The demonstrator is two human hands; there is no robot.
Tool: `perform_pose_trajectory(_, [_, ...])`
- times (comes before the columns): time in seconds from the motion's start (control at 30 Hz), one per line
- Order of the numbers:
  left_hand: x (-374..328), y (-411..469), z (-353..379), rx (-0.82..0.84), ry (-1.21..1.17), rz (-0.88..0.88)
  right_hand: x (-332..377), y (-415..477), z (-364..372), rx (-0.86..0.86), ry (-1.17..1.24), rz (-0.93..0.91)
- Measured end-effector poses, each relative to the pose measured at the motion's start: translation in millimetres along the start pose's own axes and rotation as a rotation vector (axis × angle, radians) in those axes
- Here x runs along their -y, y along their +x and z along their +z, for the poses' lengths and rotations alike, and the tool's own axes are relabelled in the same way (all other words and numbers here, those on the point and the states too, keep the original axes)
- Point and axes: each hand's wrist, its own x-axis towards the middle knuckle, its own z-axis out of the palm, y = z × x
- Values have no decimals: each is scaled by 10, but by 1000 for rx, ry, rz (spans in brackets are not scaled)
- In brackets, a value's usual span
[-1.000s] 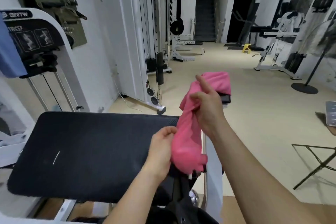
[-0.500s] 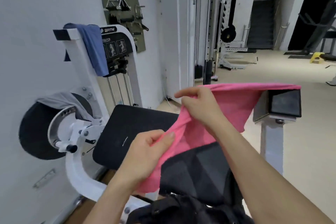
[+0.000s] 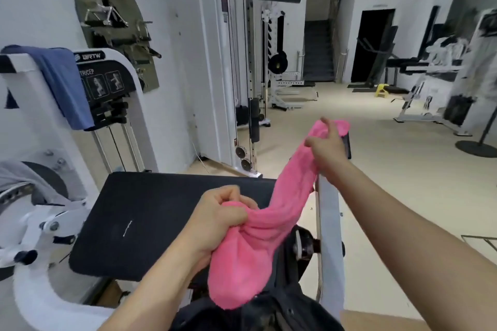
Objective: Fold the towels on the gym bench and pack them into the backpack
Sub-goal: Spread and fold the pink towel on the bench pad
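A pink towel (image 3: 279,212) hangs bunched in the air between both hands, above the right end of the black padded gym bench (image 3: 150,217). My left hand (image 3: 220,220) grips its lower part in a fist. My right hand (image 3: 326,149) holds the upper end, farther away and higher. The towel's bottom end droops onto the dark backpack (image 3: 258,314) at the lower edge of the view. A blue towel (image 3: 67,86) is draped over the white machine at the left, and a grey towel (image 3: 16,177) lies over its wheel.
A white tricep machine (image 3: 107,83) stands at the left and a white cable tower (image 3: 215,62) behind the bench. A white upright post (image 3: 329,223) rises right of the bench. Beige floor (image 3: 390,183) stretches right, with more machines and a black round stand base (image 3: 476,148).
The towel was spread wide between my hands half a second ago; now it is bunched into a rope. My right hand moved farther away, my left closed into a fist. The view turned slightly.
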Motion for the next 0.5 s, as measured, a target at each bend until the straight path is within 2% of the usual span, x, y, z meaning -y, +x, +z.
perform_pose_trajectory(0.1, [55,431,243,50,6,-79,-67,597,-211,-111,-70,8])
perform_pose_trajectory(0.2, [118,693,400,162,326,-104,3,979,-306,-91,-109,-6])
perform_pose_trajectory(0.33, [193,847,415,370,768,-238,273,1245,-235,-9,17,-122])
perform_pose_trajectory(0.4, [211,877,367,321,865,-208,469,1196,-117,47,105,-179])
perform_pose_trajectory(0.5, [230,787,175,5,850,-46,816,911,100,185,288,-262])
